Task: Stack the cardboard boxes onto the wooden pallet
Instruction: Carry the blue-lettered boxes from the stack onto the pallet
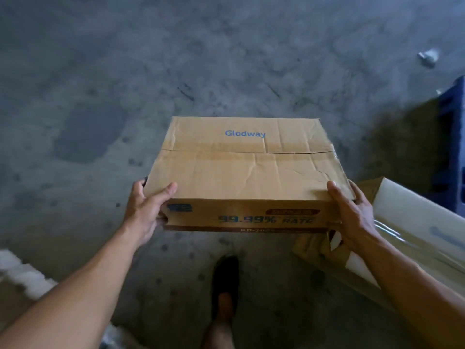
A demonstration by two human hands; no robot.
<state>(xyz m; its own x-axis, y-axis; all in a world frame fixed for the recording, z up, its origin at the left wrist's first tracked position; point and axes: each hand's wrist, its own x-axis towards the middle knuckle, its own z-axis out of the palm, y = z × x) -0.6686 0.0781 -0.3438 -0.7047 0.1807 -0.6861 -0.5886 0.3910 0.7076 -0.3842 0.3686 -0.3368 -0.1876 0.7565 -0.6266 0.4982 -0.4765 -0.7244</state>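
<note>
Box (249, 172), one, in left hand (146, 212), right hand (352, 215)

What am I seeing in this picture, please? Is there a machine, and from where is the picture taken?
There is no machine here. A person wears one camera on the head, looking down, so you see their own arms. The left hand and the right hand grip the near corners of a cardboard box printed "Glodway", held above the grey concrete floor. One dark shoe shows below it. At the right lies a plastic-wrapped carton, and a blue object sits at the frame edge. No wooden pallet is visible.
</note>
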